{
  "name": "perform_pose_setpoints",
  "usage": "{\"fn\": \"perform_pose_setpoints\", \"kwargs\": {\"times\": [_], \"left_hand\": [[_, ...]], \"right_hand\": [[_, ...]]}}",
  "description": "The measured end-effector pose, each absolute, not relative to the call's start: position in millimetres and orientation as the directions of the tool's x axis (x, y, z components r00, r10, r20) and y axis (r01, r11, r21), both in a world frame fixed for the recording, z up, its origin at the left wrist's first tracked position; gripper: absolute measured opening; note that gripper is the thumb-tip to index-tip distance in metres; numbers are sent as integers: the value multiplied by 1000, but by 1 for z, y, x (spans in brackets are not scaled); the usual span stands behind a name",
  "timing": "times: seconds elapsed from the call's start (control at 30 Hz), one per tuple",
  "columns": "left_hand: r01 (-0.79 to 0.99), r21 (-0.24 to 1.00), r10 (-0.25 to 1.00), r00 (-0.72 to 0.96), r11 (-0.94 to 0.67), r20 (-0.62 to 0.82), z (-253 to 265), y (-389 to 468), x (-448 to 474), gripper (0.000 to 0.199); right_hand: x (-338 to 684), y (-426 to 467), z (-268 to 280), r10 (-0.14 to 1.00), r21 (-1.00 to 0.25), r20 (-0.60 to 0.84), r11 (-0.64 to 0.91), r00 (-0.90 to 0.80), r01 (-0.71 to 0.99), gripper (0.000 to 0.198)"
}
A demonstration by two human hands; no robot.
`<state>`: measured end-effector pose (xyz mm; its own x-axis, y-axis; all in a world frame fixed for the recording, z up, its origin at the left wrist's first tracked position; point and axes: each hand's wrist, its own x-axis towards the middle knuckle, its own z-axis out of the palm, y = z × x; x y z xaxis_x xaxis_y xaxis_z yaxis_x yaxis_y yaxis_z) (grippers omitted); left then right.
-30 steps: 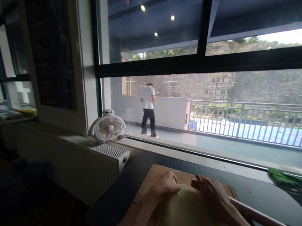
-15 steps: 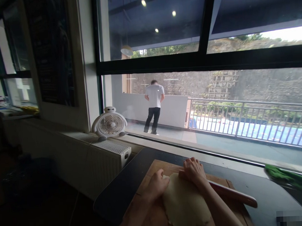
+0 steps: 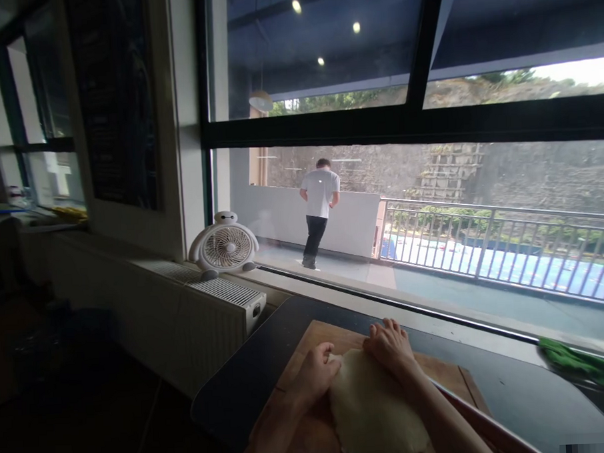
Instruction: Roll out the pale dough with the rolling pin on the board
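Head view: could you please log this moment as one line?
left hand: at pale flat dough sheet, far-left edge | right hand: at its far edge, grip unclear | brown wooden board: under sheet

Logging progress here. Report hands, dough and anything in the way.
Left hand at left edge of dough, right hand at far edge, grip hidden. Dough spread on wooden board. Rolling pin to its right, partly hidden by right arm.

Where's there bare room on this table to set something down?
The dark tabletop left of the cutting board, and the strip between board and green cloth, bar small specks. It's crowded at the board: dough, rolling pin, left hand, right hand.
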<state>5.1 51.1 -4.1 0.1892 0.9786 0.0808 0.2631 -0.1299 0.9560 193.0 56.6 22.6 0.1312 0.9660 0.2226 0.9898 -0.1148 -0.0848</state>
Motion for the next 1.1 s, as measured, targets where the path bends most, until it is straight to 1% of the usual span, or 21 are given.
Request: {"fn": "perform_pose_setpoints", "kwargs": {"times": [0.07, 0.17, 0.2, 0.27, 0.37, 0.47, 0.53, 0.6, 0.67, 0.73, 0.8, 0.87, 0.93, 1.03, 1.1], "left_hand": [[248, 952, 969, 213, -179, 127, -8, 54, 4, 46], [232, 950, 964, 216, -208, 159, -15, 56, 5, 45], [231, 948, 962, 216, -217, 167, -16, 56, 5, 44], [246, 946, 963, 219, -209, 156, -15, 55, 5, 44], [250, 952, 966, 232, -175, 117, -14, 54, 5, 44], [217, 952, 960, 227, -215, 165, -16, 55, 6, 43], [215, 946, 955, 225, -242, 193, -17, 55, 6, 42], [225, 942, 953, 230, -248, 196, -17, 54, 6, 41], [245, 945, 957, 241, -219, 159, -16, 54, 5, 43], [281, 944, 967, 231, -172, 107, -12, 58, 3, 48], [342, 929, 978, 195, -140, 76, -6, 68, 4, 50], [431, 891, 980, 186, -144, 69, 3, 81, 9, 39], [540, 826, 971, 237, -161, 34, 15, 95, 19, 24], [674, 715, 938, 337, -183, -77, 33, 104, 40, 22], [698, 687, 901, 407, -200, -151, 43, 101, 53, 18]], "right_hand": [[186, 49, 14, 972, -92, 219, -66, 85, 994, 48], [175, 32, 1, 952, -87, 306, 40, -11, 995, 52], [174, 30, 1, 946, -84, 324, 46, -16, 995, 53], [180, 37, 7, 959, -86, 280, -12, 36, 996, 54], [195, 56, 24, 982, -104, 138, -118, 132, 988, 49], [194, 57, 26, 987, -111, 118, -94, 107, 989, 50], [184, 47, 15, 988, -112, 149, -31, 48, 993, 56], [176, 38, 4, 973, -94, 231, 28, -6, 995, 58], [176, 41, 1, 956, -70, 293, 6, 15, 998, 58], [187, 55, 7, 949, -68, 298, -89, 105, 994, 55], [202, 70, 16, 938, -80, 307, -145, 163, 986, 47], [216, 75, 23, 926, -82, 340, -144, 164, 986, 40], [226, 67, 22, 921, -73, 362, -126, 144, 989, 39], [239, 42, 12, 924, -56, 367, -91, 106, 994, 47], [250, 26, 8, 922, -40, 378, -72, 82, 997, 49]]}}
